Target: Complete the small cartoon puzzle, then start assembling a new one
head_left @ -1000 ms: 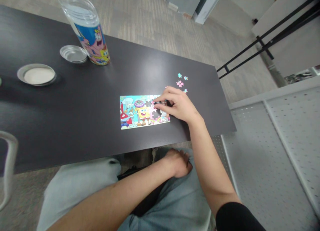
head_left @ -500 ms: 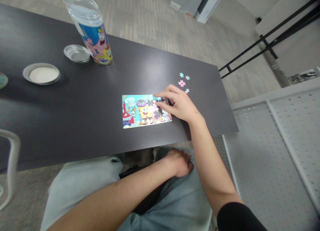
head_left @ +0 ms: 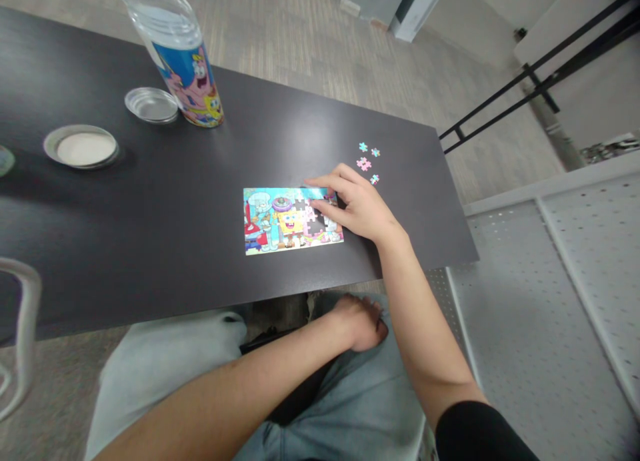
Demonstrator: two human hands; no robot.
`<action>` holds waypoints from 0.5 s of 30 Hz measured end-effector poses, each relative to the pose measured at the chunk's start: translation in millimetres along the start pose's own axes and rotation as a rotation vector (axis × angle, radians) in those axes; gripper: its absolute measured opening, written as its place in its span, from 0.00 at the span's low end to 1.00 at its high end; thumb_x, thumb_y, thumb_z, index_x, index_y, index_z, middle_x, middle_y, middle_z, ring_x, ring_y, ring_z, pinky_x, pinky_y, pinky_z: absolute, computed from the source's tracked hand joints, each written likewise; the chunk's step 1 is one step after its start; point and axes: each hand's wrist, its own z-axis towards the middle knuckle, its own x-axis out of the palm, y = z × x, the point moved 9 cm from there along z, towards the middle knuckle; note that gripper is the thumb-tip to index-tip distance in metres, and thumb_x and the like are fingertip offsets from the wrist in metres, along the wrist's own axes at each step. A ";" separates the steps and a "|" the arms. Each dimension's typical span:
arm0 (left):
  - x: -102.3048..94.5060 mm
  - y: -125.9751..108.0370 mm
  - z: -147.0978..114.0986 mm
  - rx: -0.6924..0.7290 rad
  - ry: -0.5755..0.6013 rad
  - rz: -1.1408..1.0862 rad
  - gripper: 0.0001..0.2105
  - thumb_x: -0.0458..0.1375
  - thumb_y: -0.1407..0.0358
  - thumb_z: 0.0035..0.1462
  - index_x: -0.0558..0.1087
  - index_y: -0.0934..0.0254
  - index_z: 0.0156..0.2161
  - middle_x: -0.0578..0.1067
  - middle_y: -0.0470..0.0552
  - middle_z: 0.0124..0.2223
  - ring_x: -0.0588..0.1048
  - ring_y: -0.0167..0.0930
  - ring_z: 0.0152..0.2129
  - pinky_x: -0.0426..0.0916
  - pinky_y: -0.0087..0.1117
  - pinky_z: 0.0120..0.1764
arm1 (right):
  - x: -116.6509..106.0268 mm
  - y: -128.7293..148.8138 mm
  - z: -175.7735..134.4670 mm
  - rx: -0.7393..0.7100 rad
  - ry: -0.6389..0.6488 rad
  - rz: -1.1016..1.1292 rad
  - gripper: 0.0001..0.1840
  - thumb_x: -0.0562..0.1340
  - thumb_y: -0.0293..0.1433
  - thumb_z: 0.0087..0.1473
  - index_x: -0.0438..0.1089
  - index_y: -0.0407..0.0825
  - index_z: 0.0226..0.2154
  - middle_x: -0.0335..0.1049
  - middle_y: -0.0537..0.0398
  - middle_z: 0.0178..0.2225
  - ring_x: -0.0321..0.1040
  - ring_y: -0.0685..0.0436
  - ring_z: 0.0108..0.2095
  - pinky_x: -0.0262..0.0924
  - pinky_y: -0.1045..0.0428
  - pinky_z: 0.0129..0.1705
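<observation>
Puzzle (head_left: 287, 224) partly beneath right hand (head_left: 359, 208)

Even indoor light; pale glare on dark tabletop (head_left: 305, 134); outer edges stretched, soft.

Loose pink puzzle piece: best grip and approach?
Probably pinch the pink piece by its outer edges, right hand coming from above and the left: it lies flat on the table, with other loose pieces beyond and to its right.
</observation>
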 end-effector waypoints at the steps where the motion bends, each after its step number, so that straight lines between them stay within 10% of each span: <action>1: 0.0 0.0 0.0 -0.001 -0.002 0.001 0.32 0.49 0.57 0.87 0.80 0.79 0.78 0.87 0.79 0.72 0.90 0.57 0.69 0.84 0.52 0.67 | 0.3 1.4 0.3 -0.001 -0.003 0.006 0.16 0.75 0.40 0.81 0.93 0.73 0.64 0.86 0.48 0.56 0.84 0.27 0.54 0.82 0.32 0.65; 5: -1.2 0.2 -0.8 -0.002 -0.004 -0.004 0.32 0.49 0.57 0.87 0.81 0.78 0.78 0.87 0.78 0.72 0.90 0.57 0.69 0.83 0.51 0.67 | -14.0 -3.0 -0.3 0.003 -0.052 0.029 0.11 0.76 0.43 0.80 0.93 0.70 0.59 0.87 0.48 0.54 0.81 0.29 0.49 0.79 0.33 0.58; 10: -6.5 0.9 -3.7 -0.017 -0.003 -0.017 0.32 0.51 0.58 0.86 0.82 0.79 0.78 0.88 0.80 0.71 0.91 0.58 0.68 0.84 0.52 0.65 | -93.6 -59.2 -33.0 0.248 -0.467 -0.041 0.09 0.78 0.41 0.72 0.89 0.62 0.53 0.82 0.49 0.45 0.65 0.38 0.35 0.68 0.37 0.46; 15: -8.2 -1.9 -4.4 -0.015 0.009 -0.018 0.32 0.50 0.59 0.86 0.82 0.81 0.78 0.88 0.82 0.70 0.91 0.60 0.68 0.85 0.53 0.65 | -105.2 -113.3 -63.8 0.478 -0.471 0.019 0.12 0.83 0.39 0.63 0.86 0.58 0.46 0.83 0.47 0.49 0.62 0.43 0.33 0.62 0.40 0.44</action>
